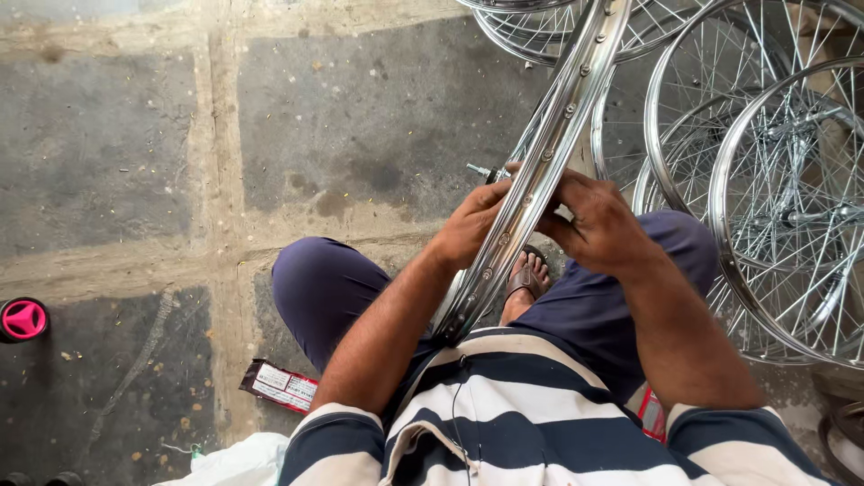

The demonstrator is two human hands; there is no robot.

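Concrete floor underfoot, your left hand (470,225) and right hand (598,225) both clasp a shiny silver steel wheel rim (531,184), apparently mid-spoking; finished spoked wheels (783,198) lean nearby.

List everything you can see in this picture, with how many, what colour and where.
Shiny metal bicycle wheel rim: one, silver, upright between the knees, held by both hands.
Finished spoked wheels: several, silver, stacked at right.
Round plastic cap: one, pink and black, left edge.
Small printed packet: one, red and white, on the concrete floor by the left knee.
Sandalled foot: one, behind the rim.
Left hand: grips the rim.
Right hand: grips the rim.
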